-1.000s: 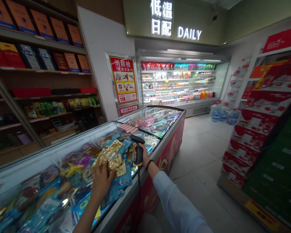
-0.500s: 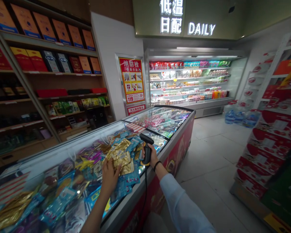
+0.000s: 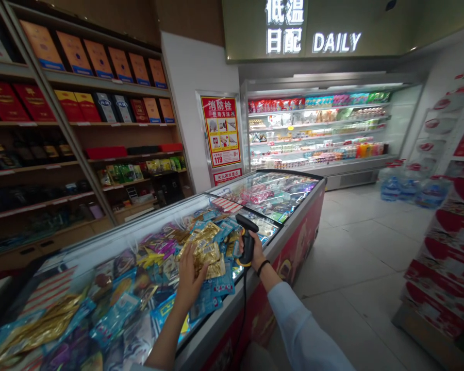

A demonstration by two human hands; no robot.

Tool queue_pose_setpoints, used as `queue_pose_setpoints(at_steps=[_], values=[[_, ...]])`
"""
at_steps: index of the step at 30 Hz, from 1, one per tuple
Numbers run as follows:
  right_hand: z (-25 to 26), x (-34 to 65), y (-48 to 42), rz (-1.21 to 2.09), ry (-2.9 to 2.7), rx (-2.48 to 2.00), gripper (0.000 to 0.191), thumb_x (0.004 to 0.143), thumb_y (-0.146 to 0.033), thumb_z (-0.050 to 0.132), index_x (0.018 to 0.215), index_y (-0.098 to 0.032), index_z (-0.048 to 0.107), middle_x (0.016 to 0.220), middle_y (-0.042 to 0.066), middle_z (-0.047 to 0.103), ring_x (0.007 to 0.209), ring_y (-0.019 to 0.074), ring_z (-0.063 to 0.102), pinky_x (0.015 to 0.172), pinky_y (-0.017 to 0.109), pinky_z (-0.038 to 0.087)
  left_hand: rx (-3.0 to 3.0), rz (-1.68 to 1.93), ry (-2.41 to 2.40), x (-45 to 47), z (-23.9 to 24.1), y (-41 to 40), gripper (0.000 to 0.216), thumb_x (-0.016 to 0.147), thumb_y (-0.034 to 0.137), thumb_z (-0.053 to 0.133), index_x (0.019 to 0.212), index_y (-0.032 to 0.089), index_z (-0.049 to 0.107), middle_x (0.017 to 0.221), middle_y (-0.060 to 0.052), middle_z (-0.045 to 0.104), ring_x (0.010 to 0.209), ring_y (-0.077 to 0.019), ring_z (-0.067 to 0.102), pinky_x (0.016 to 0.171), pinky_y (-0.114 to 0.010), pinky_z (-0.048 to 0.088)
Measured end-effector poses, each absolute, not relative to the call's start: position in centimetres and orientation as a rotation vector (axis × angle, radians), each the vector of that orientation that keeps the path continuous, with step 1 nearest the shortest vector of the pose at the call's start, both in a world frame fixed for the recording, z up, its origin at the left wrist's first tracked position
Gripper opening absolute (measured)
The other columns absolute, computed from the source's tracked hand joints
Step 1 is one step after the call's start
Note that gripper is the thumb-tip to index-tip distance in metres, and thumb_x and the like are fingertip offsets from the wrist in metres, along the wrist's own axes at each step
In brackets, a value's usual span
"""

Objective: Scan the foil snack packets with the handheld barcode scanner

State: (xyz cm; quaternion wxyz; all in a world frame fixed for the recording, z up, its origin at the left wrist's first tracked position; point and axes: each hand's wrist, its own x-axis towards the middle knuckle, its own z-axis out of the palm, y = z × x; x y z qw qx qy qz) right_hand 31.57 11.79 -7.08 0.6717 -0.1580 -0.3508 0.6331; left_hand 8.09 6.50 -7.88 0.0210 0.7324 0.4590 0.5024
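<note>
My right hand [image 3: 256, 250] is wrapped round the grip of a black barcode scanner [image 3: 248, 242] with yellow trim. Its head points left over the freezer, and a dark cable hangs from its base. My left hand [image 3: 191, 275] lies with fingers stretched out on the near-left side of some gold foil packets [image 3: 206, 242], which rest on a heap of packs. Blue packets [image 3: 223, 282] lie beneath and around the gold ones. Whether my left fingertips press on the foil or only touch it, I cannot tell.
The chest freezer [image 3: 294, 242] runs away from me, its far part under glass lids [image 3: 270, 188]. Wooden shelves [image 3: 135, 126] with boxes stand left. A lit open fridge [image 3: 317, 126] is at the back. Water jugs [image 3: 410, 188] and stacked red cartons [image 3: 444, 257] stand right.
The whole scene has shifted a little to the right as my head turned left. Both hands keep about the same place over the packets, and the scanner stays in my right hand.
</note>
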Motion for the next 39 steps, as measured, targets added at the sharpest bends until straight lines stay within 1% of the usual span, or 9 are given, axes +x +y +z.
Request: queue_pose_setpoints(at_steps=[6, 11, 16, 22, 28, 32, 35, 37, 39], values=[[-7.1, 31.6, 11.9, 1.463, -0.784, -0.367, 0.035, 0.071, -0.054, 0.06, 0.076, -0.02, 0.057, 0.047, -0.005, 0.051, 0.035, 0.0104, 0.045, 0.034, 0.02, 0.034, 2.128, 1.595, 1.465, 7.8, -8.8, 7.1, 0.062, 0.09, 0.049, 0.048, 0.146, 0.024, 0.035, 0.151, -0.012, 0.038, 0.142, -0.028, 0.03, 0.118, -0.054, 0.023], [-7.2, 31.9, 12.3, 1.491, -0.723, -0.314, 0.036, 0.069, -0.053, 0.062, 0.078, -0.018, 0.059, 0.048, -0.005, 0.05, 0.034, 0.0093, 0.043, 0.034, 0.019, 0.035, 2.029, 1.637, 1.409, 7.8, -8.6, 6.9, 0.063, 0.093, 0.05, 0.039, 0.149, 0.023, 0.028, 0.152, -0.012, 0.035, 0.143, -0.0268, 0.029, 0.119, -0.052, 0.021], [-7.3, 32.0, 12.3, 1.463, -0.67, -0.296, 0.034, 0.07, -0.052, 0.06, 0.077, -0.019, 0.058, 0.047, -0.006, 0.047, 0.033, 0.009, 0.039, 0.033, 0.02, 0.03, 1.968, 1.702, 1.35, 7.5, -8.5, 6.9, 0.064, 0.093, 0.052, 0.035, 0.15, 0.023, 0.028, 0.153, -0.013, 0.035, 0.144, -0.0271, 0.028, 0.119, -0.053, 0.021], [-7.2, 32.0, 11.7, 1.448, -0.691, -0.307, 0.036, 0.07, -0.055, 0.063, 0.077, -0.019, 0.058, 0.048, -0.005, 0.047, 0.035, 0.0099, 0.041, 0.034, 0.021, 0.03, 1.907, 1.655, 1.376, 7.2, -9.4, 7.7, 0.067, 0.092, 0.055, 0.035, 0.15, 0.021, 0.026, 0.154, -0.013, 0.032, 0.146, -0.0267, 0.023, 0.12, -0.053, 0.016], [-7.5, 31.8, 11.8, 1.44, -0.68, -0.314, 0.037, 0.071, -0.055, 0.063, 0.079, -0.019, 0.058, 0.049, -0.005, 0.05, 0.036, 0.0101, 0.044, 0.034, 0.02, 0.034, 1.957, 1.685, 1.383, 7.6, -9.3, 7.6, 0.066, 0.093, 0.054, 0.035, 0.15, 0.021, 0.027, 0.152, -0.013, 0.035, 0.143, -0.0264, 0.028, 0.12, -0.052, 0.018], [-7.3, 31.8, 11.7, 1.46, -0.643, -0.414, 0.038, 0.069, -0.055, 0.066, 0.075, -0.019, 0.056, 0.049, -0.004, 0.052, 0.036, 0.0105, 0.046, 0.033, 0.02, 0.034, 1.882, 1.749, 1.379, 7.5, -8.3, 7.1, 0.065, 0.094, 0.054, 0.034, 0.149, 0.021, 0.028, 0.153, -0.013, 0.034, 0.145, -0.0259, 0.024, 0.12, -0.05, 0.016], [-6.5, 32.0, 10.9, 1.457, -0.642, -0.437, 0.037, 0.069, -0.054, 0.067, 0.073, -0.019, 0.055, 0.049, -0.004, 0.052, 0.036, 0.0108, 0.047, 0.033, 0.02, 0.035, 1.805, 1.86, 1.391, 6.9, -6.6, 6.5, 0.064, 0.094, 0.055, 0.031, 0.149, 0.021, 0.028, 0.153, -0.013, 0.033, 0.146, -0.0242, 0.023, 0.121, -0.047, 0.015], [-5.7, 32.2, 10.3, 1.463, -0.657, -0.446, 0.037, 0.069, -0.054, 0.067, 0.07, -0.02, 0.053, 0.049, -0.003, 0.052, 0.036, 0.0111, 0.047, 0.032, 0.021, 0.035, 1.752, 1.928, 1.395, 6.1, -5.4, 6.2, 0.066, 0.094, 0.057, 0.03, 0.149, 0.021, 0.028, 0.154, -0.013, 0.032, 0.146, -0.0233, 0.024, 0.121, -0.044, 0.016], [-4.8, 31.8, 9.7, 1.454, -0.689, -0.414, 0.035, 0.071, -0.053, 0.067, 0.076, -0.02, 0.055, 0.051, -0.004, 0.053, 0.038, 0.0112, 0.047, 0.034, 0.021, 0.036, 1.695, 1.973, 1.419, 5.3, -4.5, 6.0, 0.066, 0.094, 0.057, 0.027, 0.149, 0.021, 0.027, 0.154, -0.013, 0.032, 0.145, -0.0223, 0.026, 0.121, -0.043, 0.017]])
